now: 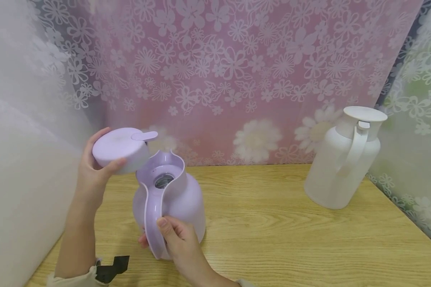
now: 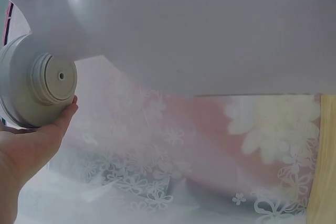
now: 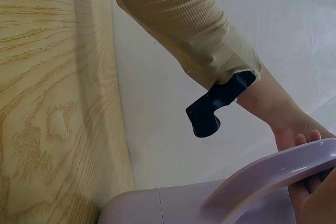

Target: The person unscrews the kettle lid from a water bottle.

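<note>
My left hand (image 1: pixel 90 175) holds a light purple lid (image 1: pixel 115 146) with a small tab, raised beside the mouth of a purple thermos jug (image 1: pixel 188 199). The lid's pale stepped underside (image 2: pixel 59 76), with a small hole in its middle, faces the left wrist camera. The jug stands uncovered on the table, its spout pointing away, and its dark round inner opening (image 1: pixel 164 181) shows. Around the jug's handle (image 1: pixel 153 223) my right hand (image 1: pixel 183 244) is wrapped, thumb on top. In the right wrist view the fingertips (image 3: pixel 314 136) show past the handle.
A white thermos jug (image 1: pixel 341 163), lid on, stands at the back right of the wooden table (image 1: pixel 265 227). Floral sheeting (image 1: pixel 215 79) hangs behind the table. A pale wall (image 1: pixel 25 159) runs close along the left. A black bracket (image 1: pixel 113 269) sits at my left wrist.
</note>
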Action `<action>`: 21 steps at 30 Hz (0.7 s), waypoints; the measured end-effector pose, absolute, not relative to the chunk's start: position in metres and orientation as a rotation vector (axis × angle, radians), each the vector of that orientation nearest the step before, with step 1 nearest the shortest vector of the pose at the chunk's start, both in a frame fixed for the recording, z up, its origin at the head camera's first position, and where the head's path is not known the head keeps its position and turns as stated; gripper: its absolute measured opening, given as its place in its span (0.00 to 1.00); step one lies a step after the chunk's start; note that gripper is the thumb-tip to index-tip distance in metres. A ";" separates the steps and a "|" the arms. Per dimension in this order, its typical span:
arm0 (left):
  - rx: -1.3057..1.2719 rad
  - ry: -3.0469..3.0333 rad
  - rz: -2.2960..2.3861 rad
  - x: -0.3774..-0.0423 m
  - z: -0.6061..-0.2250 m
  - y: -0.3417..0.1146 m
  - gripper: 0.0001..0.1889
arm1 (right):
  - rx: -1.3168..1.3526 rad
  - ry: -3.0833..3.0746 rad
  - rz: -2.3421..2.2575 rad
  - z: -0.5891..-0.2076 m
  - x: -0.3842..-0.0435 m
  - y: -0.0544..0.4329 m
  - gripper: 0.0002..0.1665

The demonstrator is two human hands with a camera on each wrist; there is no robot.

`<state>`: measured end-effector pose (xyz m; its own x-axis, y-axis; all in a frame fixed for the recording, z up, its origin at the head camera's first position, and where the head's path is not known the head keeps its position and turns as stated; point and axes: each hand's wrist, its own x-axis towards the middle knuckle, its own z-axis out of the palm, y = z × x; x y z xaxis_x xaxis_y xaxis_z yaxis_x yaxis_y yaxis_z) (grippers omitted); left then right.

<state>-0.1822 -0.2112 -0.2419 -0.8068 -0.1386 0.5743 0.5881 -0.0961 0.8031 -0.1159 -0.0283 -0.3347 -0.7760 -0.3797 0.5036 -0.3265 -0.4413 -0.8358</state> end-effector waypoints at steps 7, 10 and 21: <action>-0.450 -1.636 -1.974 -0.179 -0.246 -0.218 0.33 | -1.039 1.643 -2.424 -0.335 -0.116 -0.029 0.22; -0.448 -1.599 -1.983 -0.178 -0.248 -0.221 0.33 | -1.041 1.637 -2.427 -0.335 -0.116 -0.029 0.22; -0.431 -1.498 -2.073 -0.174 -0.259 -0.236 0.31 | -1.015 1.626 -2.431 -0.335 -0.116 -0.029 0.23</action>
